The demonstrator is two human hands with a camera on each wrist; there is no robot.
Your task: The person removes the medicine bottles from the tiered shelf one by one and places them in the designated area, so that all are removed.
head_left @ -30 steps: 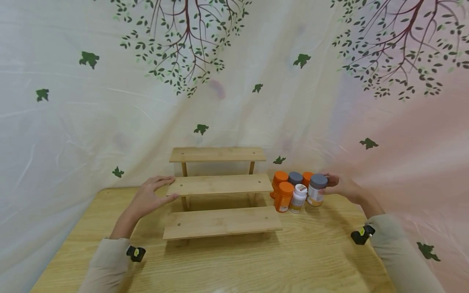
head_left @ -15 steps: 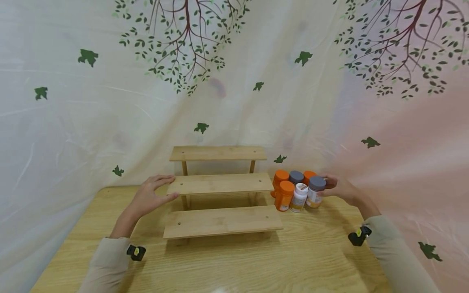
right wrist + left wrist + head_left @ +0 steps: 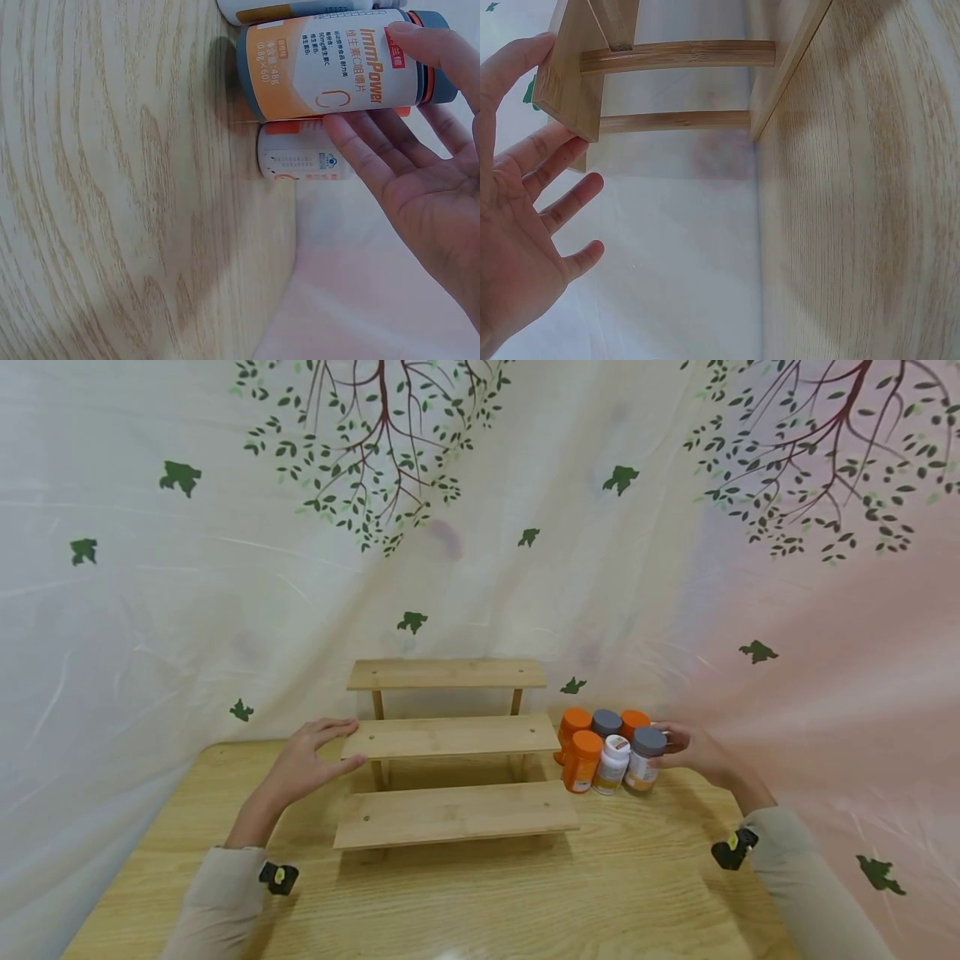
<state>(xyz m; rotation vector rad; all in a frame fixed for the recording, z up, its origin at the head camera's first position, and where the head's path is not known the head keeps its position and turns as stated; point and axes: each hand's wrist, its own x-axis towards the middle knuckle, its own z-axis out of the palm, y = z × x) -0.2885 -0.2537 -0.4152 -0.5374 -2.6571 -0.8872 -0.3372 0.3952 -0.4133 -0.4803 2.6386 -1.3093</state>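
My left hand (image 3: 303,760) holds the left end of the middle board of a three-tier wooden display rack (image 3: 453,737). In the left wrist view its thumb is at one edge of the board end (image 3: 570,94) and the fingertips at the opposite edge, with the lower fingers spread free. My right hand (image 3: 701,753) grips a white-and-orange vitamin bottle (image 3: 322,71) with a grey lid (image 3: 648,741) near its top, thumb on one side and fingers on the other. This bottle stands upright at the front right of a tight group of pill bottles beside the rack.
The group includes an orange bottle (image 3: 582,764), a small white bottle (image 3: 612,766), and a grey-lidded bottle (image 3: 606,722) behind. Another white bottle (image 3: 304,154) shows past the held one. A patterned sheet (image 3: 480,577) hangs behind the wooden table (image 3: 480,902).
The grey-lidded bottle in my right hand has come down slightly toward the front, next to the small white bottle, baring more of the orange cap behind it. My left hand stays on the rack.
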